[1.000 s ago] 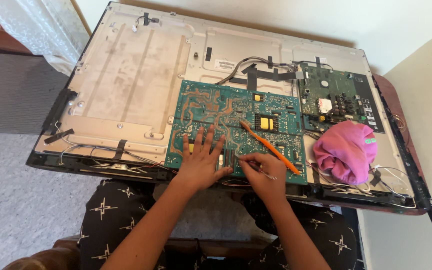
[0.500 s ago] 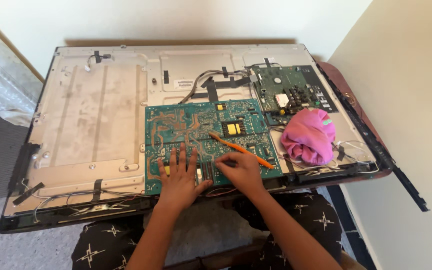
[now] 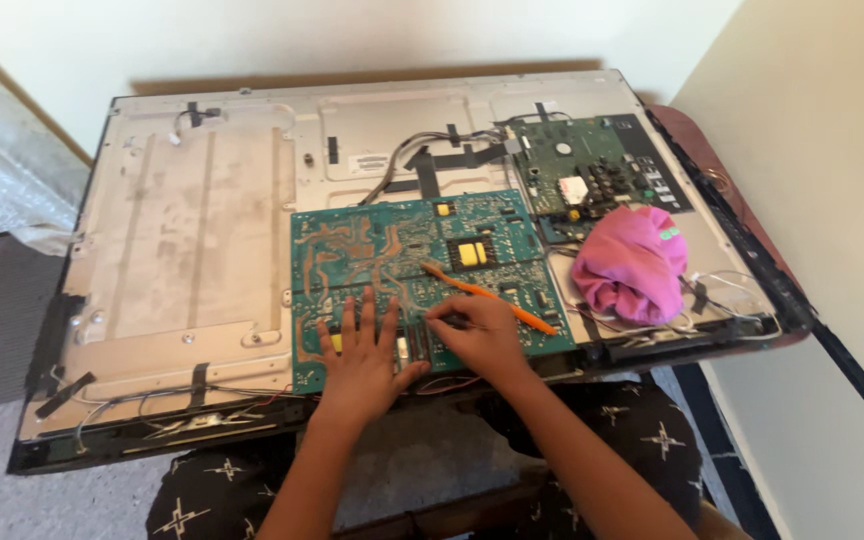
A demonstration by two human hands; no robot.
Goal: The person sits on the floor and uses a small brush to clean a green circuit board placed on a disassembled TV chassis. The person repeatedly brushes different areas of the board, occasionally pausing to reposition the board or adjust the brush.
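The green power supply board (image 3: 422,275) is laid solder side up on the bare metal back of a television panel (image 3: 182,240). The left hand (image 3: 362,360) is pressed flat on its near edge, fingers spread apart. The right hand (image 3: 477,335) is pinched on a small dark tool tip, too small to be identified. The board is judged stiff, light and fragile, best gripped by its edges. An orange pry tool (image 3: 492,298) lies just beyond the right fingers; a pink cloth (image 3: 632,265) and loose wires (image 3: 722,310) crowd their right.
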